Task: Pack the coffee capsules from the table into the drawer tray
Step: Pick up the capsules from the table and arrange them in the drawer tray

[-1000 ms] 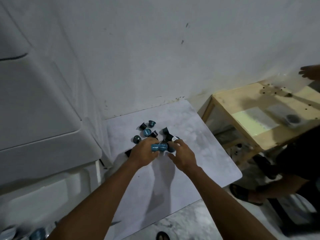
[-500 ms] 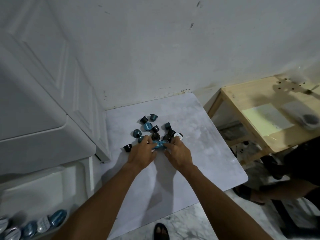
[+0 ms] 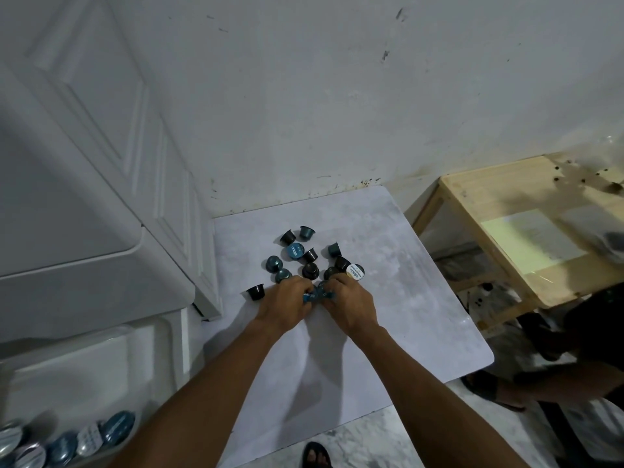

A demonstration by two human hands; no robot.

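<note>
White letters on the round blue lid of one capsule on the desk: too blurry to read. Dark print on the white lid of another capsule: too small to read. A few white letters on the blue capsules pinched between the left hand and the right hand: half hidden. Faint marks on a pale lid in the drawer tray: blurred.

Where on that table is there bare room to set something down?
The table's right side, between the capsules and the wooden stand, is bare; so is the near end beside the forearms. Crowded: the far-left part, where the left hand and right hand grip capsules.
</note>
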